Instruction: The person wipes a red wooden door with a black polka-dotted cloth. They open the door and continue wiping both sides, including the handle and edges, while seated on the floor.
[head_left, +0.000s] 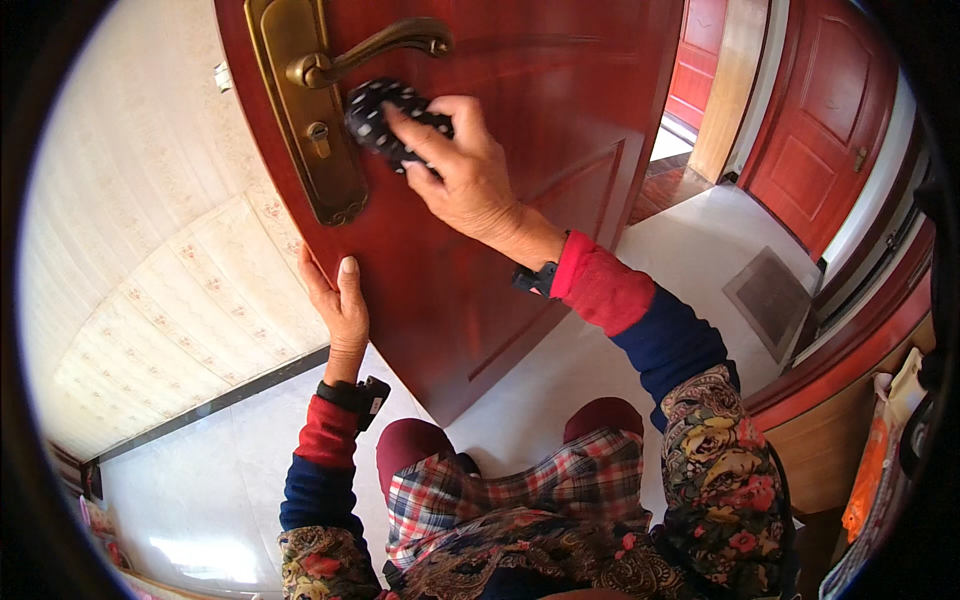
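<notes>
A reddish-brown door (480, 300) stands ajar in front of me. Pressed to its face by my right hand (465, 172) is a bunched black cloth with white spots (375, 120), slightly blurred. The cloth lies just right of the brass lock plate (330, 176) and below the curved brass lever handle (382, 49). A keyhole cylinder (320, 139) shows in the plate. Lower down, my left hand (337, 300) grips the door's edge, its thumb on the near face and its fingers going around behind. Dark bands with small devices circle both wrists.
Patterned wallpaper (187, 285) covers the wall at left, above a dark skirting (217, 405). Pale tiles (187, 480) form the floor. Another red door (817, 127) and a grey mat (772, 300) are at right. An orange bag (866, 476) hangs near the right rim.
</notes>
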